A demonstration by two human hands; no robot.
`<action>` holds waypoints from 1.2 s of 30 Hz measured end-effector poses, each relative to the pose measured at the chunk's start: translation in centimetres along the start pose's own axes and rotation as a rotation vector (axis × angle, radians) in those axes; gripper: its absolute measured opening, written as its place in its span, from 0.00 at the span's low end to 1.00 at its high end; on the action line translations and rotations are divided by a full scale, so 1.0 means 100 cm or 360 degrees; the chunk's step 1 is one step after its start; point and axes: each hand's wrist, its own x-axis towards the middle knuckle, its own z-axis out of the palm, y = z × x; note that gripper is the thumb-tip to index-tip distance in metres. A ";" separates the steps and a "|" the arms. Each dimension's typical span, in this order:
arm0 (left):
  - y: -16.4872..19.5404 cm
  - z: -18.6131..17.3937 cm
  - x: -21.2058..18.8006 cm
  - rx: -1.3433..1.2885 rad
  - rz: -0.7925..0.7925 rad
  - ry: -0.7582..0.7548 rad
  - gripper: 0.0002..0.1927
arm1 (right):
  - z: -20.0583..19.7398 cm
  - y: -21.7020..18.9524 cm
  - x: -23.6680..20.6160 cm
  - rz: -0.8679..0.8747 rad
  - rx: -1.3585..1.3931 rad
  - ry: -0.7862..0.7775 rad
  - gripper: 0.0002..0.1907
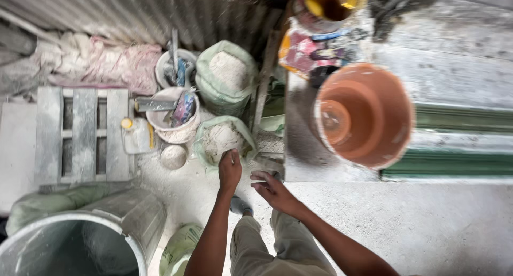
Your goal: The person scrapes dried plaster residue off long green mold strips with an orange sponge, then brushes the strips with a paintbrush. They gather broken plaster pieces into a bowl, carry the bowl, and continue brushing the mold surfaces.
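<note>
Reaching down, the left hand rests its fingers on the rim of a small open sack of pale powder standing on the dusty floor; whether its grip has closed on the sack's edge cannot be told. Just beside it, the right hand hovers with its grip loose and half open, holding nothing, close to the corner of the grey worktop. A terracotta pot lies on that worktop, mouth toward the camera. Behind the small sack stands a larger green sack of powder. To their left sit a bucket with tools, a small bowl, a plastic jug and a wooden pallet. A grey drum fills the lower left corner
</note>
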 end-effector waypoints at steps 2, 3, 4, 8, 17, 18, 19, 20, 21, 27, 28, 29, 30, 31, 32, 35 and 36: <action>0.041 0.006 0.002 -0.0224 0.0056 -0.0052 0.17 | -0.046 -0.036 -0.041 -0.0087 -0.0120 -0.0089 0.21; 0.063 0.008 0.002 -0.0329 0.0079 -0.0087 0.18 | -0.070 -0.049 -0.058 -0.0273 -0.0183 -0.0021 0.19; 0.086 0.014 0.002 -0.0380 0.0102 -0.0178 0.18 | -0.098 -0.061 -0.076 -0.0455 -0.0252 0.0046 0.18; 0.163 0.034 -0.005 -0.0528 0.0697 -0.0123 0.17 | -0.215 -0.079 -0.120 -0.0737 -0.0354 0.1137 0.13; 0.293 0.107 0.120 -0.0260 0.0918 0.0129 0.17 | -0.358 -0.030 -0.062 -0.0040 0.0009 0.1045 0.39; 0.315 0.121 0.139 -0.0332 0.0875 0.0067 0.16 | -0.365 -0.029 -0.057 -0.0126 0.0101 0.0791 0.37; 0.336 0.132 0.158 -0.0401 0.0836 0.0005 0.15 | -0.371 -0.028 -0.052 -0.0213 0.0195 0.0534 0.35; 0.356 0.143 0.174 -0.0446 0.0788 -0.0013 0.18 | -0.380 -0.029 -0.050 -0.0034 0.0186 0.0565 0.34; 0.371 0.153 0.185 -0.0487 0.0731 -0.0035 0.21 | -0.388 -0.031 -0.049 0.0155 0.0178 0.0591 0.34; 0.441 0.191 0.227 -0.0340 0.0092 0.0021 0.26 | -0.434 -0.043 -0.040 -0.0041 0.0078 0.0340 0.34; 0.448 0.195 0.230 -0.0335 0.0028 0.0026 0.26 | -0.436 -0.041 -0.037 -0.0015 0.0035 0.0345 0.33; 0.455 0.200 0.232 -0.0333 -0.0037 0.0022 0.27 | -0.436 -0.037 -0.034 0.0008 -0.0020 0.0354 0.34; 0.460 0.205 0.235 -0.0330 -0.0102 0.0020 0.27 | -0.434 -0.033 -0.030 0.0029 -0.0077 0.0362 0.34; 0.465 0.210 0.239 -0.0260 -0.0185 0.0061 0.29 | -0.431 -0.028 -0.025 0.0042 -0.0132 0.0370 0.34; 0.468 0.216 0.243 -0.0194 -0.0271 0.0099 0.30 | -0.428 -0.023 -0.022 0.0019 -0.0089 0.0403 0.34; 0.468 0.229 0.262 -0.0313 -0.0454 0.0245 0.34 | -0.419 -0.011 -0.012 -0.0030 0.0043 0.0442 0.35; 0.464 0.234 0.269 -0.0399 -0.0500 0.0294 0.35 | -0.417 -0.010 -0.010 -0.0032 0.0101 0.0433 0.35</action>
